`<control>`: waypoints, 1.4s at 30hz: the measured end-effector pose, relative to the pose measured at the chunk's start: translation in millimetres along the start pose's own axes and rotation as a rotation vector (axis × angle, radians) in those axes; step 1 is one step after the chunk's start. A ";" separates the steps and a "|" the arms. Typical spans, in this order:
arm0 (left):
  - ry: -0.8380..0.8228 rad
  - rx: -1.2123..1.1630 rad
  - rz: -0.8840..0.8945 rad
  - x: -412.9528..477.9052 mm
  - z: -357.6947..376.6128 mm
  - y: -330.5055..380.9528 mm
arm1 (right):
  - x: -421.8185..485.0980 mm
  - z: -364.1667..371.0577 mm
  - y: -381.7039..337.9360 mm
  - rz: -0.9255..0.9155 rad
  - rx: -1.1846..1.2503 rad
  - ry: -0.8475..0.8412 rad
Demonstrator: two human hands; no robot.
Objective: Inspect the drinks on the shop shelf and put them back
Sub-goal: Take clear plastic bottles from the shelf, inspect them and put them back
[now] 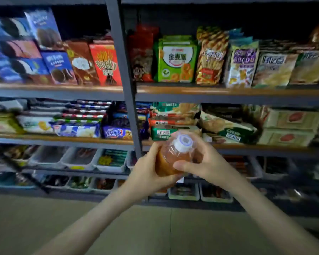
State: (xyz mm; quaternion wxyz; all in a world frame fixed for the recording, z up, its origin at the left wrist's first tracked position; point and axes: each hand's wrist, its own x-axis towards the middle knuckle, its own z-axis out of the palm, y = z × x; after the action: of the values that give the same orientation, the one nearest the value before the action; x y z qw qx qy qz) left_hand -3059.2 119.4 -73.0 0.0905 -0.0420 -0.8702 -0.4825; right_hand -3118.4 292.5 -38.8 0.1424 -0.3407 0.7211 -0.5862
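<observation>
**Inspection step.** Nearest, the left hand (147,168) and right hand (204,162) each have their grip clamped round 1 bottle (167,162) of amber drink. It is held in the air before the shelf rack (126,92), with its white cap (183,142) tilted toward the viewer. Beyond are trays (77,159) low down and snack packets (175,59) higher. No drinks row shows, so replacing the bottle probably calls for locating its slot first.

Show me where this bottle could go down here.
No bottle-wide gap shows. Bare wood is only the narrow front lip below the green ring-snack bag and the Pocky box. Packets crowd both upper shelves edge to edge; the trays beneath look full. The floor is bare.
</observation>
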 end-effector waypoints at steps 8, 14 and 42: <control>-0.018 0.037 -0.085 -21.1 -14.3 -23.4 | -2.1 36.4 22.3 0.112 0.038 0.003; -0.021 -0.740 -0.687 -12.1 -23.6 -23.0 | -7.9 60.0 37.1 0.145 -0.001 0.011; -0.138 0.772 0.696 -3.8 -35.9 -66.1 | 17.7 48.9 28.9 0.402 0.424 0.324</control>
State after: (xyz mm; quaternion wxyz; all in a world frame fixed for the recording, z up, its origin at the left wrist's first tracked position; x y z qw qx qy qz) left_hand -3061.9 53.9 -110.2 0.1970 -0.3237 -0.9232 -0.0644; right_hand -3111.0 246.5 -75.9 0.2066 -0.0568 0.6490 -0.7300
